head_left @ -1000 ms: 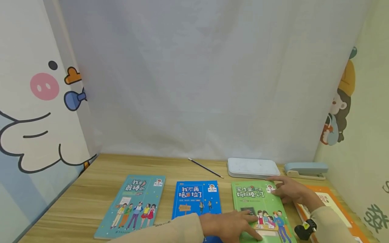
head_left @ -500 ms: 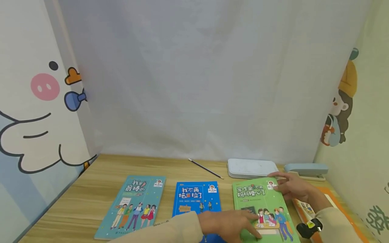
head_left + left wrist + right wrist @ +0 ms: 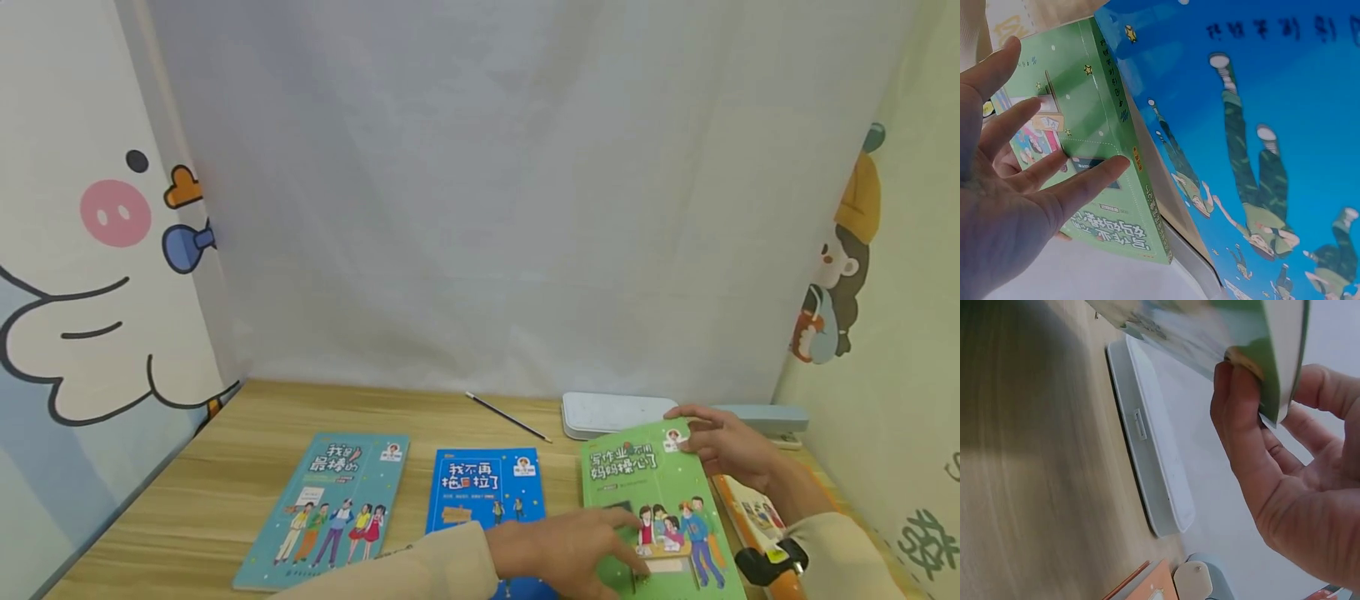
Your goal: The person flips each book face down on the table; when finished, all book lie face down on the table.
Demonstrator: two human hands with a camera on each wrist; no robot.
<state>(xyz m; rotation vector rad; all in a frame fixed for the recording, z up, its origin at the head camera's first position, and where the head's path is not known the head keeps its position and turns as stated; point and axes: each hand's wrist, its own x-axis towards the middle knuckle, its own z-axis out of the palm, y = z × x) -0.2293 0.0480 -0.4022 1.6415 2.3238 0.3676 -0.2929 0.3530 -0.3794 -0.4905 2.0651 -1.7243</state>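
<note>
**Green book half lifted — it may slip**

At lower centre, the left hand (image 3: 570,550) lies with spread, straight fingers on the green book (image 3: 660,508). At lower right, the right hand (image 3: 723,446) pinches its far corner, raised above the white case (image 3: 615,412). I judge this grip thin — the book could slide onto the blue book (image 3: 487,492).

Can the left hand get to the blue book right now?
Probably yes. The left hand rests with straight fingers on the green book, and the blue book lies flat beside it on the table, uncovered apart from the left sleeve over its near edge.
</note>
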